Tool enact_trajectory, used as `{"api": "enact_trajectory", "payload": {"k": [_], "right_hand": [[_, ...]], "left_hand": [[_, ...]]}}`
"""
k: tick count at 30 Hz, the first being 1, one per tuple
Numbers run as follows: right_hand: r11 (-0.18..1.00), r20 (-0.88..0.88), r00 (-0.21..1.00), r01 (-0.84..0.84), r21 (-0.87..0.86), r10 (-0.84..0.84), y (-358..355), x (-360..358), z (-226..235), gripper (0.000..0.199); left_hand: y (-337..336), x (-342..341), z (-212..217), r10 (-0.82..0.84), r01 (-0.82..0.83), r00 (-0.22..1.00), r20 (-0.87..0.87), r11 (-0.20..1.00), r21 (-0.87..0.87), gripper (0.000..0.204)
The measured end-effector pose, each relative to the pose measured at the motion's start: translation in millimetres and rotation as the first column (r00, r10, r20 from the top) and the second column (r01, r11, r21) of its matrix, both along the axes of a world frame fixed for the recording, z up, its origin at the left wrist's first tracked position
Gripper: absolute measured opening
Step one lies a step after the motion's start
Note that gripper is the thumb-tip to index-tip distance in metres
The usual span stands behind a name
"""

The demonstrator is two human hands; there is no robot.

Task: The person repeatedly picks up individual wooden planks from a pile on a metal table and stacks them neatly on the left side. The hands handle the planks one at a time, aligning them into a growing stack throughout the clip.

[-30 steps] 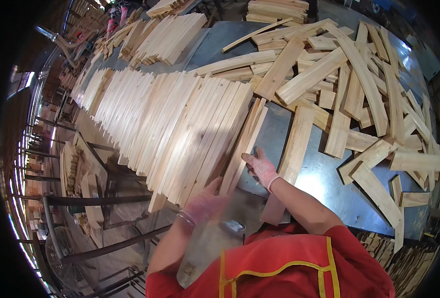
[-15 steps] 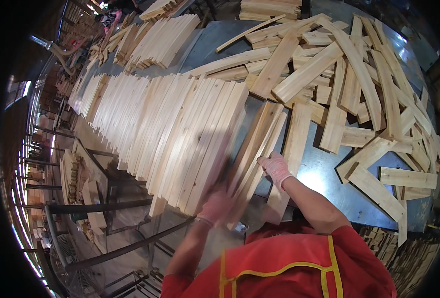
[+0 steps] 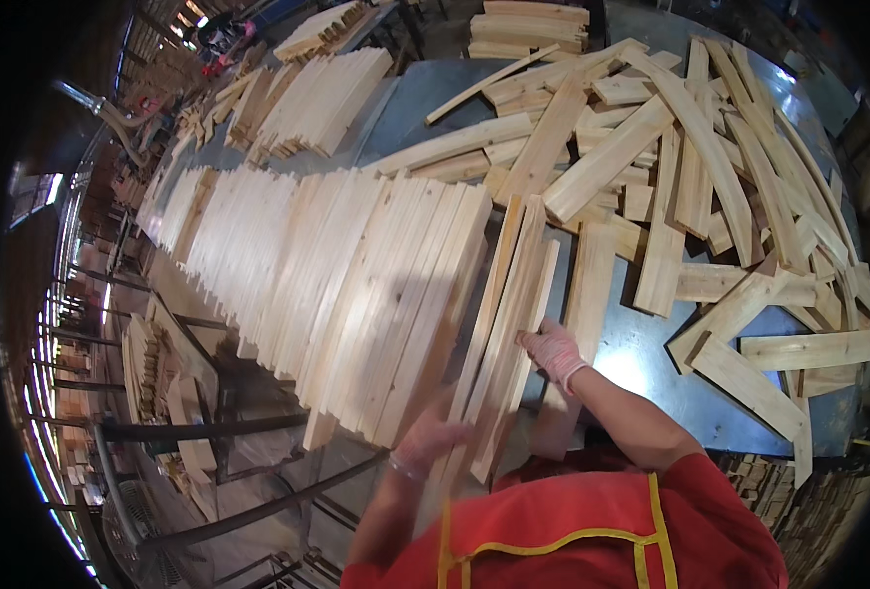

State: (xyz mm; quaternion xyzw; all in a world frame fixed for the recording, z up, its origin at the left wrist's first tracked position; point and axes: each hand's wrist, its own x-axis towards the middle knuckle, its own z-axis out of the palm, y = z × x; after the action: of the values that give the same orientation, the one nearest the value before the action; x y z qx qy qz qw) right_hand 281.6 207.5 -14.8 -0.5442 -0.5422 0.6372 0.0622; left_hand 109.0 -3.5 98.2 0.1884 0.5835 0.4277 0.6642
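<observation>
Both my hands wear thin pale gloves. My left hand point(image 3: 433, 440) is closed around the near part of some narrow wooden boards point(image 3: 510, 319) that stand on edge, slightly apart at the top. On their right side, my right hand point(image 3: 553, 355) grips the outermost board with fingers curled over its edge. Just left of them runs a long row of similar boards point(image 3: 356, 294), packed side by side on edge. Another board point(image 3: 588, 280) lies flat to the right, partly behind my right hand and forearm.
Loose boards point(image 3: 612, 162) lie in a crossed heap over the right of the blue-grey metal table point(image 3: 641, 358). Stacked boards point(image 3: 322, 98) sit farther back. A dark metal rail point(image 3: 199, 429) and a fan point(image 3: 126, 510) are at lower left.
The boards between my hands have tilted more upright and spread apart at their tops. My left hand has moved slightly right and down along them; my right hand stays on the outer board.
</observation>
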Motion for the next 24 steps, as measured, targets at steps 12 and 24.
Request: {"api": "enact_trajectory", "payload": {"k": [12, 24], "right_hand": [[0.966, -0.420, 0.875, -0.257, 0.023, 0.242, -9, -42, 21, 0.066], [0.462, 0.497, 0.840, -0.537, 0.706, 0.217, -32, 113, -13, 0.078]], "left_hand": [[-32, -135, 10, 0.180, -0.206, 0.977, 0.115, 0.936, 0.284, 0.101], [32, -184, 96, -0.303, 0.015, 0.297, -0.906, 0.950, -0.312, 0.084]]}}
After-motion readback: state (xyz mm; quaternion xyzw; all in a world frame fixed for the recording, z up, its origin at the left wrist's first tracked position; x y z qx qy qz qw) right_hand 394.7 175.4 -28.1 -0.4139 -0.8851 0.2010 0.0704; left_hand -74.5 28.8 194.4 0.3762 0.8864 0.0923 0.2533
